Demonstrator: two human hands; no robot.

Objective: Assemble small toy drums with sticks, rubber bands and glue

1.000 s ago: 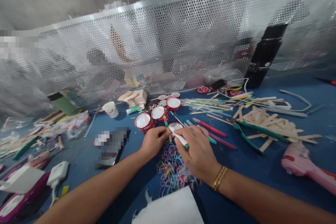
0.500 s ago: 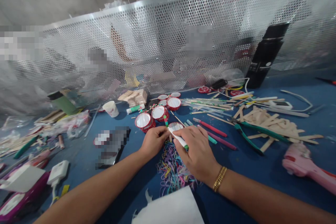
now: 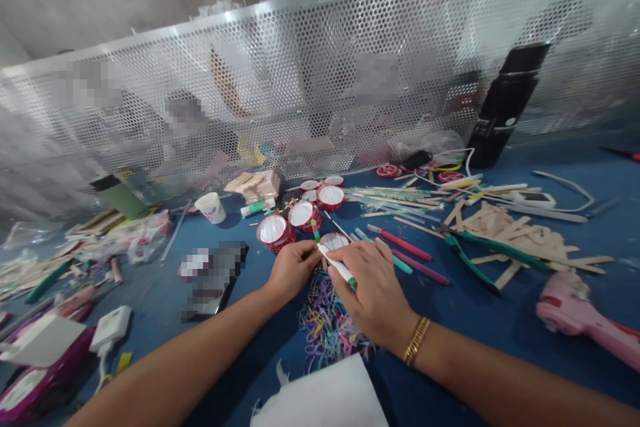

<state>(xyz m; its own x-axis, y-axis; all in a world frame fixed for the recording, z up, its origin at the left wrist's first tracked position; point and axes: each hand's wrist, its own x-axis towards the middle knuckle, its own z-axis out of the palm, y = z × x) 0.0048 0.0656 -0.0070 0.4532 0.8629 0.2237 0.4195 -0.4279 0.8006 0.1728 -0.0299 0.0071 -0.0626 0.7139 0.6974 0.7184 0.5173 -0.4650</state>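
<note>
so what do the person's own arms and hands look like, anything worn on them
The left hand and right hand show no gloves, and no sleeve shows on the left forearm or right forearm. Near the right hand sits a gold-coloured linked band, perhaps a bracelet or watch strap, with no dial visible. Nothing worn shows on the left.

Forearms [image 3: 200, 353] angled inward, left hand [image 3: 291, 271] in a fingertip pinch, right hand [image 3: 367, 281] curled close beside it

Smooth plastic marker [image 3: 341, 269], matt wooden sticks [image 3: 520, 225]
</note>
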